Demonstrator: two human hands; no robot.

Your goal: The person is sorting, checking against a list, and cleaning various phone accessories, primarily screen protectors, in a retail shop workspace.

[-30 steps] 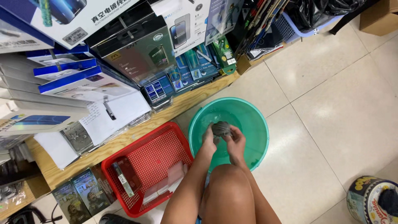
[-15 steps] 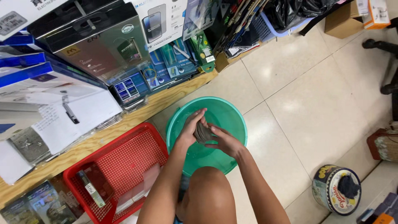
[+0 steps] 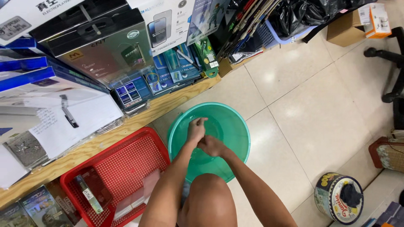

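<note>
Left hand: the left hand [image 3: 196, 128] is inside the green basin [image 3: 240, 126], near its far rim; the fingers are bent and closed; I cannot tell if they hold something.
Right hand: the right hand [image 3: 212, 146] is in the middle of the basin, touching the left wrist; it is curled shut; what is in it is hidden.
Basin: round and see-through green; it sits on the pale tiled floor [image 3: 311, 109]; it is just beside the wooden shelf edge [image 3: 105, 141] and touches the red basket.
Knee: a bare knee [image 3: 208, 197] covers the near rim of the basin.
Red basket: the red plastic basket [image 3: 139, 149] is on the floor left of the basin; flat packs lie in it, and one long thin pack [image 3: 88, 194] lies near its left side.
Shelf: boxes and packs are piled up on the wooden shelf; a big dark box [image 3: 97, 46] is at the back.
Round tin: a round tin [image 3: 332, 197] with a dark thing on top stands on the floor, well apart from the basin, toward the right.
</note>
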